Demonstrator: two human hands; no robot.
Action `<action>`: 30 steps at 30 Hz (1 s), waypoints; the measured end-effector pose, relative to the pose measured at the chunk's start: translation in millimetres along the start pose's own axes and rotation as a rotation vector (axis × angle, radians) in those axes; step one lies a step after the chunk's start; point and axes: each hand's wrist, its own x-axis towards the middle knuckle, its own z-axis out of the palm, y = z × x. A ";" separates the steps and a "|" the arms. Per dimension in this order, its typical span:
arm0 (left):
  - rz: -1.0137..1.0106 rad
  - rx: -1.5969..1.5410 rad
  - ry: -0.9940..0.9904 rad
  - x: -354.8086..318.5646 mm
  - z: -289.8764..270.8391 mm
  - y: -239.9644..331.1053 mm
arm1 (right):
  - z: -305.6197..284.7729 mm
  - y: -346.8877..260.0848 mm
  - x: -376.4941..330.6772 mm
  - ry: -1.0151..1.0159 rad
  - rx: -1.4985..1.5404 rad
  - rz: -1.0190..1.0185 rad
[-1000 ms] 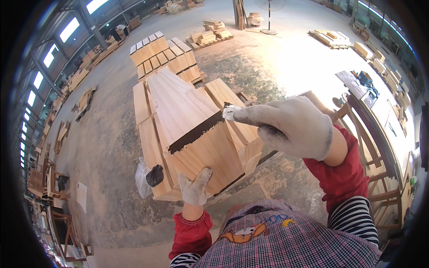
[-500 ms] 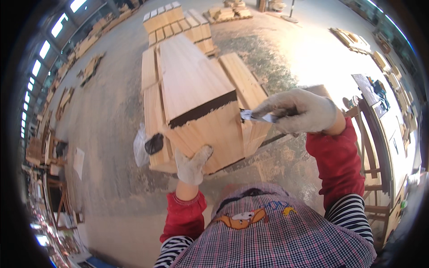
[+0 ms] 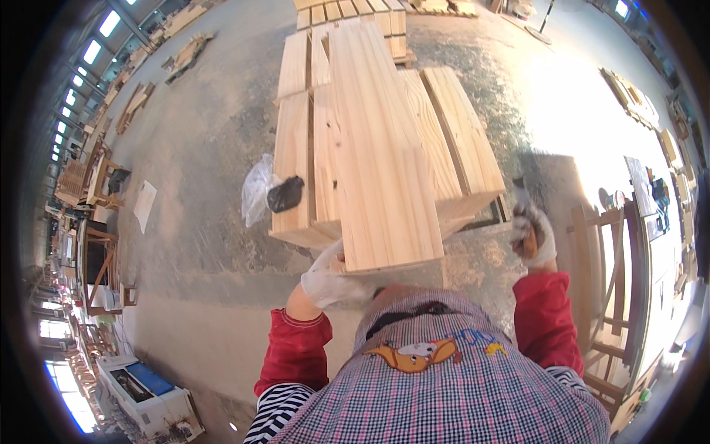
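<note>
A long pale wooden box point(image 3: 384, 163) lies lengthwise on top of other wooden boxes, its near end toward my body. My left hand point(image 3: 325, 277), in a white glove, grips the near left corner of this box; some fingers are hidden beneath its end. Off to the right, clear of the wood, my gloved right hand point(image 3: 534, 240) is closed round the brown handle of a putty knife point(image 3: 521, 191). The blade points away from me and is blurred. No dark band shows on the box's visible top face.
Underneath and beside the long box are more wooden boxes point(image 3: 462, 126). A clear plastic bag point(image 3: 257, 189) and a black bundle point(image 3: 286, 194) hang at their left. A wooden rack point(image 3: 614, 281) stands at the right, and a white machine point(image 3: 148, 399) at the lower left.
The long box has been turned, so its dark-banded end no longer shows. My left hand has shifted to its corner. The right hand has drawn down and away from it with the putty knife.
</note>
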 end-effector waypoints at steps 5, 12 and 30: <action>0.186 -0.248 0.013 58.1 -23.2 53.0 | -38.2 23.2 -10.0 0.134 -0.005 0.106; 0.063 -0.430 0.409 150.7 -30.0 105.9 | -57.7 40.5 -43.1 0.214 -0.149 0.085; -0.265 0.167 0.451 23.6 6.7 156.0 | -56.3 43.9 -23.9 0.176 -0.112 0.165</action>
